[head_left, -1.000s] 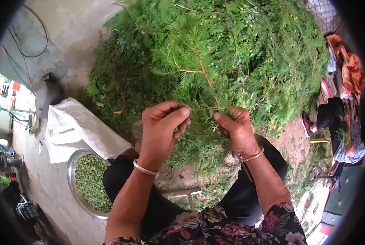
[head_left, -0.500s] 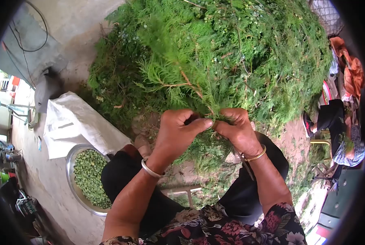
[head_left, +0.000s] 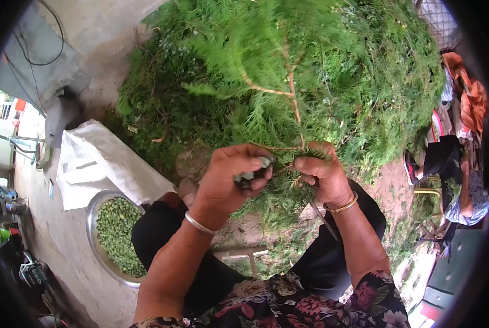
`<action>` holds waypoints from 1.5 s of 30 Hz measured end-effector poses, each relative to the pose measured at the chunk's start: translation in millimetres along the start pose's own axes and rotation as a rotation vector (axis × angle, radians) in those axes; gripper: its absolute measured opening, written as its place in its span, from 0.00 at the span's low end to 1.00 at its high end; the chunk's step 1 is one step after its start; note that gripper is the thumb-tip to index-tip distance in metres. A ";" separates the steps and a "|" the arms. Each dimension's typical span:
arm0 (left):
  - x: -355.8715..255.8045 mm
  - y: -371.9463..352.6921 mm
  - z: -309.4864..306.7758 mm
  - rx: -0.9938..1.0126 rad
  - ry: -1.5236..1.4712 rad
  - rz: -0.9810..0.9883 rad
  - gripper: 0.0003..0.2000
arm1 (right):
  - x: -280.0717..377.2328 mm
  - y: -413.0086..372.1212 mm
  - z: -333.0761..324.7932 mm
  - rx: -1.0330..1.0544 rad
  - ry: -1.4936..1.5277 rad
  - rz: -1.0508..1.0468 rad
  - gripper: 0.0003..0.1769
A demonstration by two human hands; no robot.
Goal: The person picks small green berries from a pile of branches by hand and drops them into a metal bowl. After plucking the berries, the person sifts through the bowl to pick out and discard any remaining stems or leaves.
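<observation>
My left hand (head_left: 234,177) is curled round several small green cones (head_left: 245,177), with its thumb and fingertips near the stems. Just to its right, my right hand (head_left: 324,170) grips a leafy green branch (head_left: 292,98) by its lower end. The branch has a reddish-brown stem that forks, and its leafy top spreads out over a big heap of green branches (head_left: 376,82). A metal bowl (head_left: 92,235) full of green cones stands on the floor beside my left knee.
A white sack (head_left: 108,164) lies behind the bowl. At the right are another person's arm and dark trouser leg (head_left: 440,156), an orange cloth (head_left: 471,104) and a dark green surface (head_left: 458,262). Cables hang at the upper left.
My left hand has moved slightly left from my right hand, and cones now show inside it. The branch has swung upright and to the right, showing more of its stem.
</observation>
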State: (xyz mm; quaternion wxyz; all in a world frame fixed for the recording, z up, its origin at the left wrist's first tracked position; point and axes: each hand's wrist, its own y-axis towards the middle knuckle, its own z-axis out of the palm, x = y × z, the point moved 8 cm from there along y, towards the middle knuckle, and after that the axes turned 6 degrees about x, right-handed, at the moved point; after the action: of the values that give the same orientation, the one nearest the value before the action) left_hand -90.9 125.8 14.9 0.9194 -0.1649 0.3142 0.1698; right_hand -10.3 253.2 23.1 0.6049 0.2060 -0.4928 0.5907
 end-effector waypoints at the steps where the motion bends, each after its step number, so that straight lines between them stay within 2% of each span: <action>1: -3.6 -1.1 2.0 0.069 -0.087 0.016 0.11 | -1.1 -1.3 -2.9 -0.041 0.008 0.037 0.22; 3: -11.2 -2.7 -5.6 0.007 -0.133 0.040 0.11 | 1.1 -2.3 -7.4 -0.089 -0.029 0.053 0.26; 5: -35.8 -6.0 -5.5 0.009 -0.058 0.222 0.11 | 1.1 -1.9 -13.3 -0.135 -0.065 0.072 0.29; 7: -44.5 -6.4 -3.0 -0.017 -0.038 0.262 0.09 | -2.6 -0.4 -15.7 -0.120 -0.080 0.129 0.34; 9: -53.9 -8.2 -3.3 -0.101 0.202 0.313 0.06 | -2.2 -4.9 -8.8 -0.142 -0.131 0.114 0.33; 11: -62.2 -10.6 6.3 -0.133 0.271 0.390 0.06 | -14.3 -3.8 -14.8 -0.164 -0.182 0.098 0.31; 13: -69.1 -14.2 10.1 -0.168 0.339 0.464 0.06 | 18.8 0.4 6.1 -0.133 -0.633 -0.490 0.19; 14: -73.2 -15.6 11.8 -0.207 0.529 0.478 0.07 | 17.2 3.2 7.7 0.013 -0.685 -0.324 0.18; 15: -76.0 -17.1 13.5 -0.248 0.717 0.490 0.08 | 20.4 3.0 8.8 0.018 -0.688 -0.320 0.18; 16: -67.7 -20.7 8.4 -0.367 0.894 0.413 0.08 | 12.2 5.6 9.6 0.097 -0.611 -0.197 0.17; 17: -65.3 -22.4 12.3 -0.372 0.890 0.414 0.08 | 1.9 6.8 11.6 0.173 -0.531 -0.074 0.17; 19: -65.7 -23.3 35.9 -0.342 1.290 0.435 0.12 | 0.6 7.3 14.2 0.205 -0.521 -0.086 0.16; 20: -46.9 -9.1 17.7 -0.115 0.961 0.561 0.18 | 0.3 7.0 15.7 0.231 -0.508 -0.104 0.15; 21: -47.3 -12.8 20.5 -0.115 0.958 0.561 0.18 | -3.3 7.5 15.2 0.230 -0.509 -0.102 0.15; 23: -36.3 -17.5 9.2 -0.288 1.096 0.235 0.21 | 9.7 4.5 10.5 0.083 -0.540 -0.349 0.14; 24: -30.8 -14.3 5.8 -0.241 0.986 0.235 0.19 | 16.8 1.8 15.4 0.081 -0.540 -0.349 0.14; 25: -32.3 -14.3 6.4 -0.240 0.986 0.234 0.19 | 16.5 0.5 23.3 0.136 -0.419 -0.176 0.14; 26: -38.7 -14.9 15.8 -0.176 1.061 0.313 0.18 | 9.6 -1.0 28.7 0.190 -0.296 -0.003 0.14; 27: -43.3 -15.2 24.9 -0.111 1.134 0.393 0.16 | 7.8 -0.6 25.2 0.190 -0.296 -0.003 0.14; 29: -44.5 -10.3 30.4 -0.043 1.063 0.450 0.13 | -11.7 -1.1 15.9 0.218 -0.189 0.181 0.15; 31: -46.0 -10.8 37.6 0.022 0.989 0.506 0.10 | -13.6 -1.5 16.6 0.215 -0.174 0.201 0.17; 33: -32.8 -6.2 27.8 -0.023 0.732 0.246 0.07 | -15.0 -3.0 21.9 0.213 -0.158 0.222 0.19; 35: -33.7 -6.3 28.2 -0.080 0.773 0.307 0.06 | -7.3 -5.6 21.4 0.072 -0.168 0.177 0.17; 36: -37.2 -7.7 27.3 -0.136 0.813 0.368 0.05 | -7.9 -3.8 18.9 0.070 -0.167 0.176 0.17; 38: -35.0 -8.3 24.7 -0.171 0.866 0.362 0.05 | -14.1 2.1 27.3 0.270 -0.156 0.172 0.15; 39: -35.3 -9.4 22.4 -0.212 0.917 0.357 0.05 | -19.1 3.1 25.5 0.269 -0.156 0.172 0.15; 41: -34.9 -10.4 24.5 -0.215 0.943 0.325 0.05 | -18.3 4.4 19.2 0.199 -0.399 0.053 0.14; 42: -34.5 -11.3 24.8 -0.220 0.968 0.294 0.06 | -17.2 0.5 23.1 0.207 -0.274 0.116 0.14; 45: -34.0 -7.9 27.6 -0.150 0.921 0.221 0.06 | -13.1 -1.2 22.4 0.226 -0.283 0.118 0.14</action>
State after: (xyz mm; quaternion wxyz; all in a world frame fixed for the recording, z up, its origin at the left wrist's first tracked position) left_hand -98.6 123.0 58.6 0.6467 -0.2546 0.6912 0.1981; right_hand -14.7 227.6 22.2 0.4668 0.3244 -0.5148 0.6418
